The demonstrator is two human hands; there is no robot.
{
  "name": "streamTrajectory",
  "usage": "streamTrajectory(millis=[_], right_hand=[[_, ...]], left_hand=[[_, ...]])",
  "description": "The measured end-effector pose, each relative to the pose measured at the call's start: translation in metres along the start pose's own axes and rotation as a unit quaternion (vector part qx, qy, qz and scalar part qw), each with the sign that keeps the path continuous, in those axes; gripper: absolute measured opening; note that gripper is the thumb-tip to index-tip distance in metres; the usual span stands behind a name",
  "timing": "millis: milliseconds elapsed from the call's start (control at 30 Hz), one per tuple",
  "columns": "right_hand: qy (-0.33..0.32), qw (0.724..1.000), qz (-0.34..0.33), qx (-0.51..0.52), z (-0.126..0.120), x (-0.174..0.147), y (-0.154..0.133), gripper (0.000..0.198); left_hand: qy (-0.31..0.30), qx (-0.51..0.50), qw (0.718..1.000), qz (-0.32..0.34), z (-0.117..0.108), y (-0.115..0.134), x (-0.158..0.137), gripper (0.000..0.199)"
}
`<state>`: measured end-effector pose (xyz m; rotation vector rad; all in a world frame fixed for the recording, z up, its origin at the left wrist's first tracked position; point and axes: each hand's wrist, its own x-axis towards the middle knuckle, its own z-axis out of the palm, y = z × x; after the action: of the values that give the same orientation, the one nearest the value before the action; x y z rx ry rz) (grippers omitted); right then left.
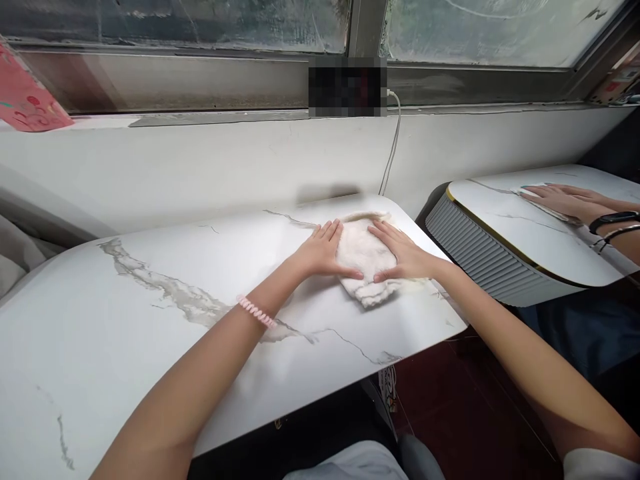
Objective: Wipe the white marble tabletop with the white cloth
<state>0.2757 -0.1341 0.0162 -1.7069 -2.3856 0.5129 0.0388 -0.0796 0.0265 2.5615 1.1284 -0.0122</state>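
Observation:
A fluffy white cloth (367,257) lies bunched on the white marble-patterned table (165,360), near its right end. My left hand (327,252) rests flat over the cloth's left edge, fingers stretched up and thumb pointing inward across it. On the opposite edge lies my right hand (399,250), its fingers and thumb spread and pressed down on the fabric. Both thumbs nearly meet at the lower middle of the cloth. Neither hand is wrapped around it. A pink coiled band (256,311) circles my left wrist.
At right, another person's hands (565,200) press a cloth on a second marble-topped table (505,207) with ribbed sides. A blurred dark object (347,87) with a white cable (395,140) sits on the window ledge. A red patterned item (33,97) stands at upper left.

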Motion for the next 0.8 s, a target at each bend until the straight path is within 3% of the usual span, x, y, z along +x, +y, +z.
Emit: streamTrajectory(millis=[200, 367, 467, 600, 700, 800], right_hand=[[-0.012, 0.999, 0.032, -0.005, -0.013, 0.057, 0.026, 0.120], [-0.020, 1.000, 0.016, 0.005, -0.017, 0.105, 0.041, 0.119], [-0.019, 1.000, 0.013, 0.015, -0.022, 0.126, 0.050, 0.120], [-0.025, 0.998, 0.030, 0.053, -0.030, 0.139, 0.058, 0.106], [-0.022, 0.995, 0.052, 0.083, -0.032, 0.138, 0.057, 0.086], [0.006, 0.997, 0.050, 0.066, -0.029, 0.136, 0.052, 0.084]], left_hand=[[0.048, 0.068, 0.996, -0.014, -0.020, -0.021, 0.041, 0.119], [0.000, 0.014, 0.996, -0.093, -0.032, -0.035, 0.067, 0.108], [0.054, 0.024, 0.990, -0.129, -0.025, -0.033, 0.084, 0.108], [0.119, 0.046, 0.983, -0.135, -0.008, -0.029, 0.099, 0.112], [0.139, 0.034, 0.980, -0.138, -0.001, -0.029, 0.100, 0.113], [0.151, 0.026, 0.978, -0.144, 0.001, -0.028, 0.099, 0.112]])
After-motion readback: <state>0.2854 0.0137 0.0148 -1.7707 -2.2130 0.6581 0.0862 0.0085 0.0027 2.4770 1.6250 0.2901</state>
